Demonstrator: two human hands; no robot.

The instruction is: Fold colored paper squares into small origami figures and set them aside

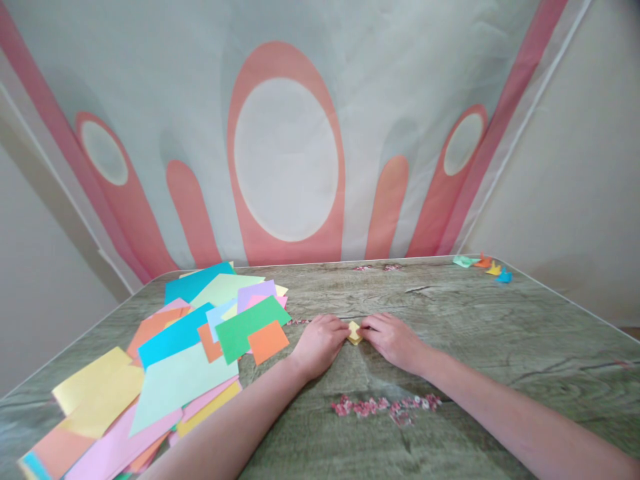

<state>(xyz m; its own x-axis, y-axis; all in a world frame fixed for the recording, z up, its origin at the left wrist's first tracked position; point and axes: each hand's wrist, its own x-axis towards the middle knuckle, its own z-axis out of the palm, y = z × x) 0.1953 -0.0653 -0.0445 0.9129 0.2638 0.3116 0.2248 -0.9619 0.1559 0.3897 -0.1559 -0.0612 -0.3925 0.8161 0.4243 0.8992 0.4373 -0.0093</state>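
Between my hands, a small folded piece of yellow paper (355, 333) rests at the middle of the table, shaped like a little diamond. My left hand (323, 340) pinches its left side, fingers curled together. From the other side, my right hand (393, 339) pinches the right edge, also with closed fingers. The fingertips cover both side corners of the paper, so its folds there are hidden.
Loose sheets of coloured paper (185, 380) lie in an overlapping heap on the left of the wood-patterned table (480, 347). Several small folded paper figures (494, 268) stand near the far right corner. A pink-and-white printed backdrop (286, 153) hangs behind the table.
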